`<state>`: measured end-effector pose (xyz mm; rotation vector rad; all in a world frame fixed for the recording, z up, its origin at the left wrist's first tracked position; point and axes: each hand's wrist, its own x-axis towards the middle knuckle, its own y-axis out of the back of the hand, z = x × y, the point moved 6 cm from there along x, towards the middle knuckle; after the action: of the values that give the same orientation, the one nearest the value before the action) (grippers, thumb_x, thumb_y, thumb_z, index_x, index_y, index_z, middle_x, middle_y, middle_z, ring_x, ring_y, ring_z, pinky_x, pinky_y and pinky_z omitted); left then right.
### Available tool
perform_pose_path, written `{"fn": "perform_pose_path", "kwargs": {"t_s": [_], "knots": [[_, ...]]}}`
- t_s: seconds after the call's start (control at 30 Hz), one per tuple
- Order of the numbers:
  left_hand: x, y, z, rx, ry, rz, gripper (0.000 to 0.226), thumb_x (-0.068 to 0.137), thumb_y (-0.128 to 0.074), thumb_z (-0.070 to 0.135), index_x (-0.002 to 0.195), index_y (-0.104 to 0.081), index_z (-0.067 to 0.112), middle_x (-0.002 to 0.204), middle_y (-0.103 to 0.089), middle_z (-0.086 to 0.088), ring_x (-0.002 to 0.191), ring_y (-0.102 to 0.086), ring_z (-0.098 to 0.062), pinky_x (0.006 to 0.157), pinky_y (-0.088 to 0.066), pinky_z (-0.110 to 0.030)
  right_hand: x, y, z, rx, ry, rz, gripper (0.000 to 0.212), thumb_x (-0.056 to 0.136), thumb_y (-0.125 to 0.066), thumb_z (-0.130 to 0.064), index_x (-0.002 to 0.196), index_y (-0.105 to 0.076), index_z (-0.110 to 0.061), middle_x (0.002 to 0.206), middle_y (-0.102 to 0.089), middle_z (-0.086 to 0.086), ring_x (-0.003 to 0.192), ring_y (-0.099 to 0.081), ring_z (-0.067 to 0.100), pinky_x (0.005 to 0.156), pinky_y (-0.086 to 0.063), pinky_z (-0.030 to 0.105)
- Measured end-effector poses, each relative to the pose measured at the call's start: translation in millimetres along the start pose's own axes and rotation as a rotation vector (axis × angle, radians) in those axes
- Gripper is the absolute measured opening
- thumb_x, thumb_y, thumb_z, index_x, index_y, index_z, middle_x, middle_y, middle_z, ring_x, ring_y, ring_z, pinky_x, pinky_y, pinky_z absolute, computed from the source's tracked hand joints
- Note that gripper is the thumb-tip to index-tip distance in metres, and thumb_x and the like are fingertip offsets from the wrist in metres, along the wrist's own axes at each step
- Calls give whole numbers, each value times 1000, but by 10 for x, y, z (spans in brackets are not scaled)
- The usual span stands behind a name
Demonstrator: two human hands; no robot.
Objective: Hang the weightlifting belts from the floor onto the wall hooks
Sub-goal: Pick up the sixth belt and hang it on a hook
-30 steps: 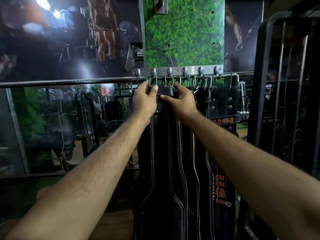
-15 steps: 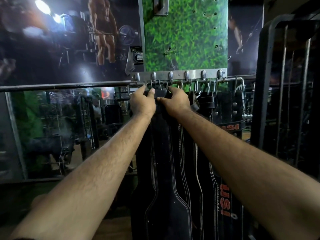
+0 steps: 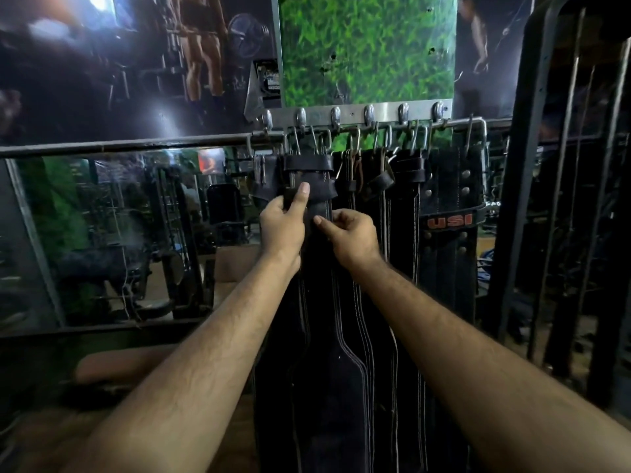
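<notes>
A metal hook rail (image 3: 351,114) with several hooks runs along the wall under a green panel. Several black leather weightlifting belts hang from it side by side. The front black belt (image 3: 336,387) with white stitching hangs by its buckle from a hook near the left end. My left hand (image 3: 281,221) grips its upper strap just below the buckle, thumb pressed on the leather. My right hand (image 3: 350,235) pinches the same strap a little lower and to the right. At the right end of the row hangs a belt with red USI lettering (image 3: 449,221).
A mirror (image 3: 119,233) fills the wall left of the belts, with a dark poster above it. A black metal rack (image 3: 560,199) stands close on the right. A brown padded bench end (image 3: 123,365) lies low on the left.
Both hands have slid down from the buckle at the hooks to the strap below it. The front belt now hangs from its hook by the buckle.
</notes>
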<state>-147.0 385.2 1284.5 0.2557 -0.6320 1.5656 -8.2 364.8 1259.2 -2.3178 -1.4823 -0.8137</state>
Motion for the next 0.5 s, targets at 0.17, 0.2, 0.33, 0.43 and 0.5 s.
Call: {"fn": "perform_pose_path", "kwargs": {"t_s": [0.17, 0.2, 0.33, 0.43, 0.5], "knots": [[-294, 87, -504, 7, 81, -47, 22, 95, -68, 14, 75, -64, 20, 64, -70, 13, 68, -66, 2, 68, -53, -19, -170, -10, 438, -95, -15, -97, 63, 74, -76, -58, 78, -62, 3, 70, -66, 23, 59, -56, 22, 54, -53, 50], [-358, 138, -594, 27, 85, -50, 22, 95, -67, 12, 74, -64, 19, 63, -68, 12, 66, -65, 0, 67, -53, -20, -218, -23, 557, -84, -11, -119, 70, 71, -74, -63, 77, -60, 5, 69, -65, 23, 59, -54, 22, 53, -52, 52], [-550, 291, -957, 43, 87, -78, 24, 95, -66, 7, 72, -63, 15, 60, -66, 10, 60, -61, 1, 61, -51, -18, -433, -95, 988, -16, -41, -162, 84, 67, -76, -74, 75, -57, 7, 70, -64, 29, 60, -52, 23, 52, -50, 54], [-783, 446, -1360, 121, 141, -108, 35, 95, -65, 7, 64, -51, 15, 54, -58, 12, 54, -55, 0, 58, -47, -17, -707, -126, 1318, -73, -78, -206, 65, 74, -75, -62, 61, -45, -5, 56, -46, 12, 54, -40, 20, 46, -37, 48], [-934, 586, -1669, 201, 160, -116, 38, 94, -69, 17, 66, -44, 14, 59, -46, 0, 58, -45, -12, 61, -42, -29, -976, -158, 1611, -97, -120, -247, 56, 81, -75, -53, 60, -44, -11, 57, -43, 1, 53, -38, 17, 48, -35, 43]]}}
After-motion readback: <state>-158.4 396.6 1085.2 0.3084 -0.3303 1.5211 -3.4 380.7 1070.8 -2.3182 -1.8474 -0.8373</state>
